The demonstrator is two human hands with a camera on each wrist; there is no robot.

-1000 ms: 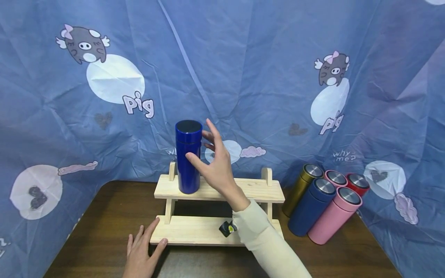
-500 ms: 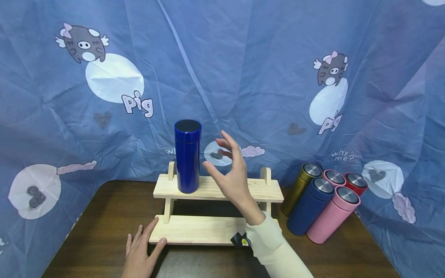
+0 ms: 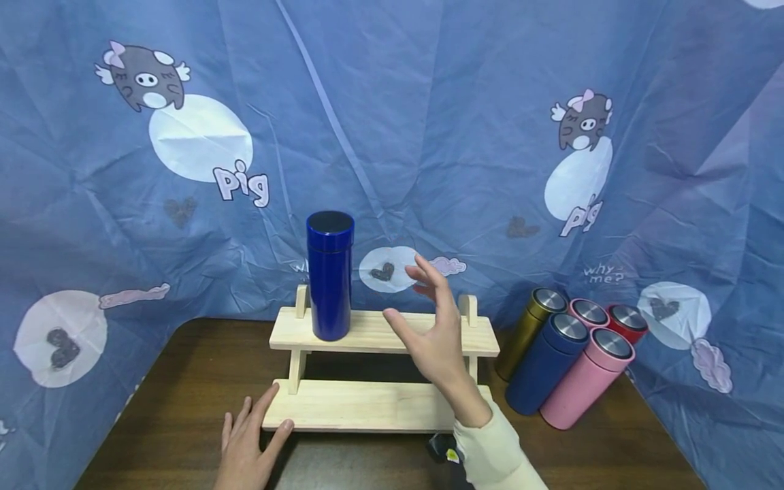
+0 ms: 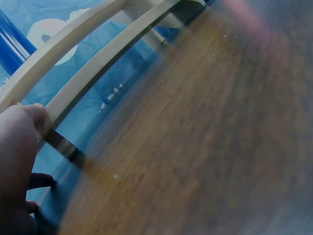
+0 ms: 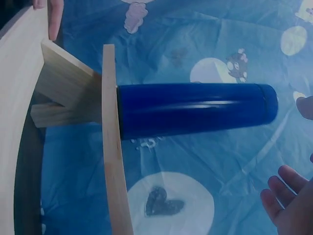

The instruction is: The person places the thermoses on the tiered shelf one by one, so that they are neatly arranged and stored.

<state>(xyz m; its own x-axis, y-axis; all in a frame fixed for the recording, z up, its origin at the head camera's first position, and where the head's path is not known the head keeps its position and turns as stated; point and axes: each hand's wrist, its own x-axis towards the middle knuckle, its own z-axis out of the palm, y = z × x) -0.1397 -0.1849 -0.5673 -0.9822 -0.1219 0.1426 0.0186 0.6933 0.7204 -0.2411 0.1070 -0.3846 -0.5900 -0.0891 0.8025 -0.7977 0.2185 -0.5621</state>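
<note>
A glossy blue thermos (image 3: 331, 279) with a dark flat lid stands upright on the left part of the upper shelf of a two-tier wooden rack (image 3: 367, 406). My right hand (image 3: 435, 333) is in the air to the thermos's right, in front of the upper shelf, with thumb and fingers spread and nothing between them. In the right wrist view, a gap separates its fingertips (image 5: 281, 188) from the thermos. My left hand (image 3: 248, 442) rests at the left end of the lower shelf, thumb at the front edge and index finger by the back corner.
Right of the rack, several thermoses stand grouped on the brown table (image 3: 184, 381): gold (image 3: 533, 333), dark blue (image 3: 547, 367), red (image 3: 629, 320) and pink (image 3: 584, 384). A blue patterned cloth (image 3: 392, 136) hangs behind the table.
My right hand has come away from the blue thermos and moved right and down towards me. The thermos stays on the upper shelf. My left hand has not moved.
</note>
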